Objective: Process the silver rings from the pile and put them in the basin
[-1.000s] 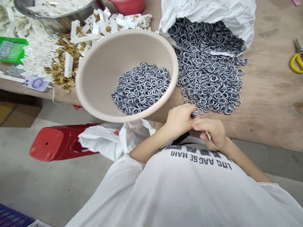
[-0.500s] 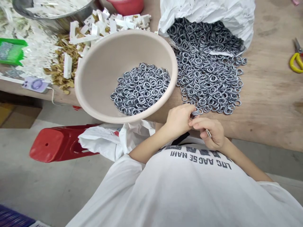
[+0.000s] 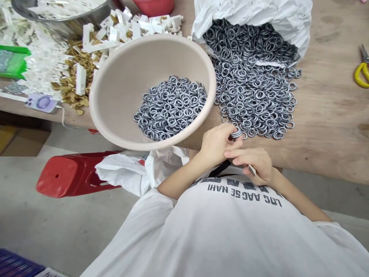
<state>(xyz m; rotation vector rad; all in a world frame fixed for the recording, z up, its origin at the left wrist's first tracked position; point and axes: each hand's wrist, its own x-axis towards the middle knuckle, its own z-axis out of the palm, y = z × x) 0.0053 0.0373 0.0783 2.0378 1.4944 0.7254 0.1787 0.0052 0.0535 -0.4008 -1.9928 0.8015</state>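
Observation:
My left hand (image 3: 216, 143) is closed around a few grey rings (image 3: 236, 134) at the table's front edge, their round sides showing past the fingers. Close against it, my right hand (image 3: 258, 163) has its fingers stretched toward the left hand's fingertips. A thin, flat, pale strip with a dark edge (image 3: 252, 170) sticks out of the right hand's curled fingers; most of it is hidden. Beyond both hands lies a heap of loose grey rings (image 3: 256, 100). To the left stands a large beige basin (image 3: 121, 88) with a pile of similar rings (image 3: 173, 107) in it.
A white sack (image 3: 253, 11) spills rings at the back. Yellow-handled scissors (image 3: 361, 73) lie far right. White plastic parts (image 3: 80, 79), brown pieces, a metal bowl (image 3: 75, 21) and a red tub (image 3: 155, 5) crowd the left. A red stool (image 3: 60, 177) stands below.
My right hand's fingers have stretched out and shifted slightly down from the rings. My left hand has tilted a little, showing more of the rings it holds.

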